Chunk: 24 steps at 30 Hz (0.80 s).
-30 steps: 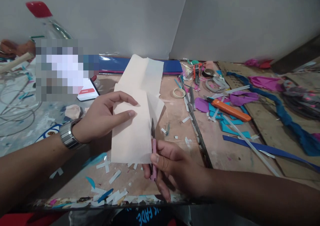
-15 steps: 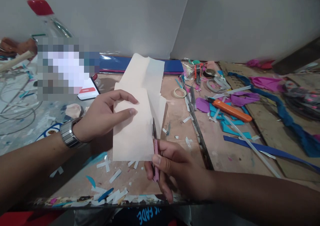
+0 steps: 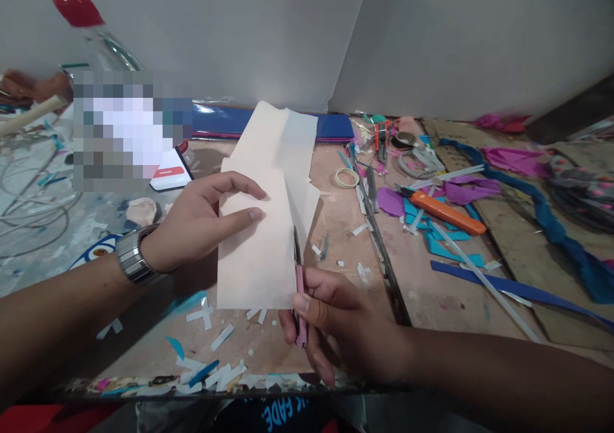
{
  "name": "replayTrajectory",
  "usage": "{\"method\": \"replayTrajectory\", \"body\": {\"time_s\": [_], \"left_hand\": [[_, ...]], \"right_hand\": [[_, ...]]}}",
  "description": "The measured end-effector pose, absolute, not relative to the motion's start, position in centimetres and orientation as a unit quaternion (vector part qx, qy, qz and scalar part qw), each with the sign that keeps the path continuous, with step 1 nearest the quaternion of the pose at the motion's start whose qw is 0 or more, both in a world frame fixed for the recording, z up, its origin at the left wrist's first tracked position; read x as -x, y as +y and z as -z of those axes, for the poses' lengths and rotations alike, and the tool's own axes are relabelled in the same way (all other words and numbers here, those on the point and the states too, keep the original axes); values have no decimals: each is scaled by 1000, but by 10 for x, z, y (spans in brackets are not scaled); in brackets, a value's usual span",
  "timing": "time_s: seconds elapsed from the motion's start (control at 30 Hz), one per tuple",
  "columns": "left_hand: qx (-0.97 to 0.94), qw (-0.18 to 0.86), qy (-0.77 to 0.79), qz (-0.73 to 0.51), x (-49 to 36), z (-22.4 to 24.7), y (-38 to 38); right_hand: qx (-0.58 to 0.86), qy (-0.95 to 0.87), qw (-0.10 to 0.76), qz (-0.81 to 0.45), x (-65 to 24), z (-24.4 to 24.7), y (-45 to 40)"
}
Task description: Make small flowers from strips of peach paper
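A cream-coloured sheet (image 3: 254, 267), which looks like paper or craft foam, stands out in front of me with a folded or second piece behind it. My left hand (image 3: 211, 219) grips it from the left, thumb and index finger lying on its face; the other fingers are hidden. In my right hand (image 3: 330, 318) is a pair of scissors (image 3: 300, 305) with pink handles. Their dark blades point away from me at the sheet's right edge, partly hidden by it. A metal watch circles my left wrist.
A phone (image 3: 170, 174), partly pixelated, stands at the left. To the right lie an orange box cutter (image 3: 446, 212), a tape roll (image 3: 346, 178), a metal ruler-like strip (image 3: 378, 247) and coloured scraps. Blue sheets (image 3: 333, 127) lie by the wall. White offcuts (image 3: 222, 337) litter the front edge.
The scissor blades sit closer together and more behind the sheet's right edge. Both hands keep nearly the same place; the whole view has shifted very slightly.
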<state>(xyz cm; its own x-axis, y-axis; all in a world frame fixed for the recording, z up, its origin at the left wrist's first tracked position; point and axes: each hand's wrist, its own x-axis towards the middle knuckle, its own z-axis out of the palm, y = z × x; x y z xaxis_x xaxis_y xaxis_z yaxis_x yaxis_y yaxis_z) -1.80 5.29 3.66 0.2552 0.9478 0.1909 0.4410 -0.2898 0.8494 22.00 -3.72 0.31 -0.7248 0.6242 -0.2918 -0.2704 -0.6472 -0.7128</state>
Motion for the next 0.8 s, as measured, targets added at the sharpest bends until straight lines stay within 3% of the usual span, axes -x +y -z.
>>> {"method": "replayTrajectory", "body": {"time_s": [0.27,0.57,0.8], "left_hand": [[-713,378,467,-361,20,-37,53],[-594,504,494,-386,20,-35,56],[-642,441,477,-408,17,-30,58]], "right_hand": [[264,-329,263,-868,-219,-5,-36],[261,-328,240,-876,-221,-3,-36],[267,-298,264,-878,-219,2,-37]]}}
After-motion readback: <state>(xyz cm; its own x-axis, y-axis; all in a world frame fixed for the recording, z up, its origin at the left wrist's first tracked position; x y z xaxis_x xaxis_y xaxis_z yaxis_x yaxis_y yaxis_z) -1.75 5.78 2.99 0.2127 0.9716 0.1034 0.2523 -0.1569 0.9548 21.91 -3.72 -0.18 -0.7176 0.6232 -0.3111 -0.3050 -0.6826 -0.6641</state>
